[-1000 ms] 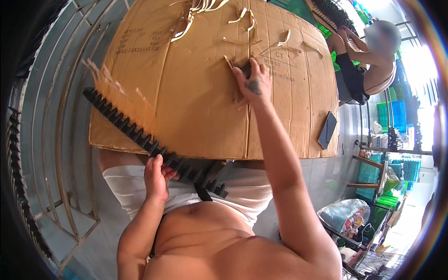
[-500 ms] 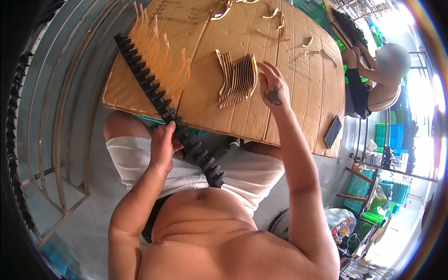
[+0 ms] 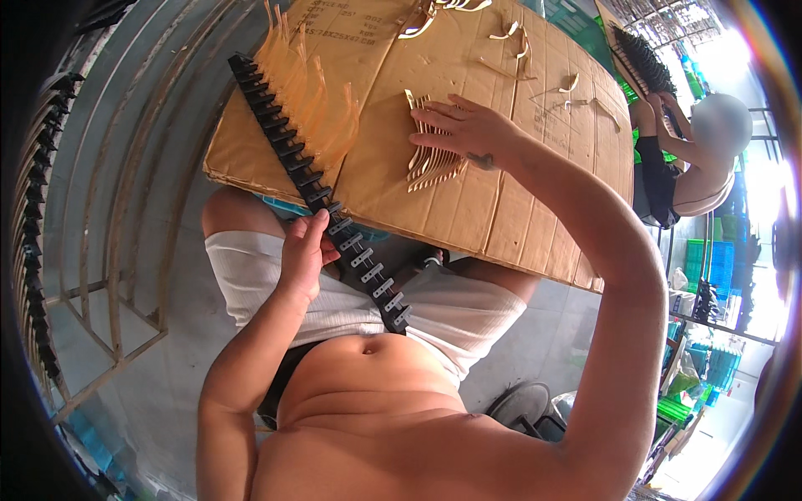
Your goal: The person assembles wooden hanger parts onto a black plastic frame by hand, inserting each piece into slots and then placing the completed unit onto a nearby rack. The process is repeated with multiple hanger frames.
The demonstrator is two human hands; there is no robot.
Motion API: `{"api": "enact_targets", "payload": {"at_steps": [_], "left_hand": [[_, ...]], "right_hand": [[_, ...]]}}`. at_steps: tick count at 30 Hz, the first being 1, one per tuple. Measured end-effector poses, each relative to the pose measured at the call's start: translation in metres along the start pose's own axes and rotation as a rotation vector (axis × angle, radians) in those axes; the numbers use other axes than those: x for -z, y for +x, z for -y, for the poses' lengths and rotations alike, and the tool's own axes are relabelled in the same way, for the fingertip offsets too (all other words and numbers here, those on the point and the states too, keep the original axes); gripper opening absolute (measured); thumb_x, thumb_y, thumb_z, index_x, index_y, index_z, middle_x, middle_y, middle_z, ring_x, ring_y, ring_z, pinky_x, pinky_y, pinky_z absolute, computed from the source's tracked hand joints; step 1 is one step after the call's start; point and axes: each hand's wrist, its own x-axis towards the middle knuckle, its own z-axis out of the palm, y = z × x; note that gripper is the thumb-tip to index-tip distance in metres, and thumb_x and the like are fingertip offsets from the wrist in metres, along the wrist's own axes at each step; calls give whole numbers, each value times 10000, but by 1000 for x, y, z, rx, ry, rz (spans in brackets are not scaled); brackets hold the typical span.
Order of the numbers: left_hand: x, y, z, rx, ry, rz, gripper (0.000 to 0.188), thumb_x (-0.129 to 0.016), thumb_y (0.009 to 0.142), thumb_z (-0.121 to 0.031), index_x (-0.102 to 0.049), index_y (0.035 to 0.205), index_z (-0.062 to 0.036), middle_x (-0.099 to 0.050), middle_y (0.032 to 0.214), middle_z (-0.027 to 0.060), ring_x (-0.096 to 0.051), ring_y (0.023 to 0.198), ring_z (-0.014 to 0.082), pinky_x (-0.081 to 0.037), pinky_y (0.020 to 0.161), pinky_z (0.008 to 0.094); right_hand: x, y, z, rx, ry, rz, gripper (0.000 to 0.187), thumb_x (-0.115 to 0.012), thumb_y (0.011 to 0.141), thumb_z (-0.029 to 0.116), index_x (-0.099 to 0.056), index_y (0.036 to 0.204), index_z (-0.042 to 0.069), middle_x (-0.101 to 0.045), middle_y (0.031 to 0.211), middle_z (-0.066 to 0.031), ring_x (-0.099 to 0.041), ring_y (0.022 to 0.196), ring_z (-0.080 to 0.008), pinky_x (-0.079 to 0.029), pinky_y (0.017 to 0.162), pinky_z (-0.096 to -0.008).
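Observation:
My left hand (image 3: 304, 257) is closed around a long black rack (image 3: 365, 265) with a row of clips along it. The rack slants from the cardboard toward my lap. Translucent orange curved strips (image 3: 313, 104), which look like eyeglass temples, stick out from the clips of its far half; the near clips hold none. My right hand (image 3: 458, 132) reaches palm down over a row of similar thin curved strips (image 3: 426, 174) lying side by side. Its fingers are stretched apart. The hand covers part of the row, and whether the fingertips touch it I cannot tell.
A large cardboard sheet (image 3: 518, 196) covers the work surface ahead of me. Loose curved strips (image 3: 524, 42) lie scattered toward its far side. Metal rails (image 3: 109, 250) stand at the left. At the far right a seated person (image 3: 697, 163) handles another filled black rack (image 3: 642, 63).
My right hand has moved left from beside the row of strips to over it, with the fingers spread. The left hand keeps its hold on the rack. The whole view has shifted slightly.

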Motion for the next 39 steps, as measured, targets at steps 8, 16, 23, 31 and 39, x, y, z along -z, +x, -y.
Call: {"api": "enact_targets", "payload": {"at_steps": [8, 16, 23, 31, 39], "left_hand": [[2, 1, 3, -16, 9, -1, 314, -624, 879, -409, -541, 909, -108, -580, 742, -24, -533, 621, 54, -470, 547, 211], [0, 0, -2, 20, 25, 18, 318, -602, 894, -412, -534, 931, -103, -604, 779, -15, -560, 644, 66, -476, 571, 211], [-3, 2, -4, 20, -11, 35, 260, -597, 896, -391, -519, 912, -143, -557, 764, -32, -564, 642, 66, -478, 579, 221], [-4, 1, -4, 40, -25, 30, 293, -613, 891, -393, -528, 903, -113, -580, 755, -26, -528, 626, 62, -479, 582, 226], [1, 4, 1, 31, -61, 82, 306, -617, 891, -404, -536, 899, -109, -583, 757, -23, -525, 636, 65, -484, 576, 229]], "right_hand": [[13, 26, -22, -23, 42, 55, 891, -825, 562, 387, -455, 1334, 141, -353, 1459, -61, -307, 1365, -250, -245, 1133, -408], [-7, 19, -18, -671, 379, 15, 768, -687, 653, 659, -557, 1179, 114, -594, 1143, -90, -541, 1098, -288, -444, 923, -388], [2, 15, 1, -742, 459, -339, 592, -715, 723, 538, -613, 1107, 100, -629, 917, -89, -616, 857, -265, -495, 759, -376], [0, -18, 46, -796, 609, -397, 265, -696, 763, 243, -610, 988, 134, -581, 957, -84, -583, 934, -310, -480, 739, -407], [-17, -4, 50, -841, 525, -445, 421, -724, 744, 286, -580, 1084, 86, -589, 1013, -141, -580, 955, -358, -478, 785, -428]]}}
